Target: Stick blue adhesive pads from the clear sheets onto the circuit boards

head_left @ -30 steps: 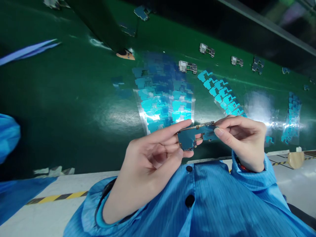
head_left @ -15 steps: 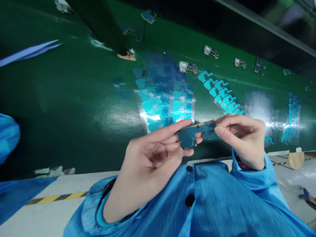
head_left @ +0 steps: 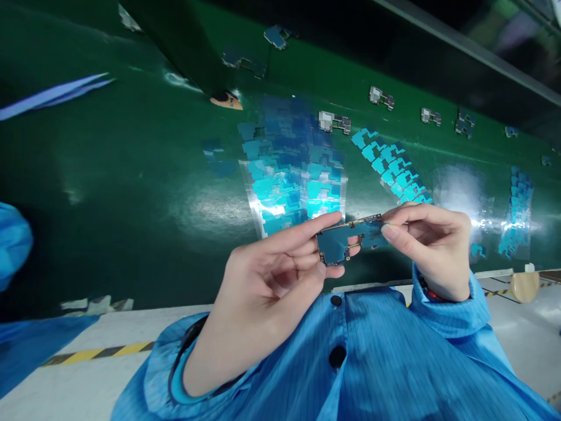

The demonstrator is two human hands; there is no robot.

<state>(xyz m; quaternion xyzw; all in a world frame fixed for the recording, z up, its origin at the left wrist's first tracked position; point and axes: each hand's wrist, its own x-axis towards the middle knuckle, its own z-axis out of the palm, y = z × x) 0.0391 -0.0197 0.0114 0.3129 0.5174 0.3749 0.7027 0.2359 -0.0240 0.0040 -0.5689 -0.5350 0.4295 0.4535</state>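
A circuit board (head_left: 335,242) with a dark blue film over its face is held up above the table's front edge. My left hand (head_left: 276,280) is closed on its left end, thumb below and fingers behind and along the top. The thumb and forefinger of my right hand (head_left: 425,240) pinch the right end. Whether they grip the film alone or the board with it is hidden by the fingertips. Just behind my hands lie sheets of blue die-cut film stickers (head_left: 280,190). A bare-looking circuit board (head_left: 333,123) rests beyond them.
A narrower strip of film stickers (head_left: 392,164) lies right of centre, another sheet (head_left: 516,210) farther right. Several circuit boards (head_left: 381,97) line the back of the green table (head_left: 131,204). A dark post (head_left: 179,47) rises at back left, near blue tweezers-like prongs (head_left: 56,96). A blue sleeve (head_left: 13,245) shows at left.
The row of boards at the back has shifted to the right, while the board behind the sticker sheets stays put. My hands and the held board have hardly moved.
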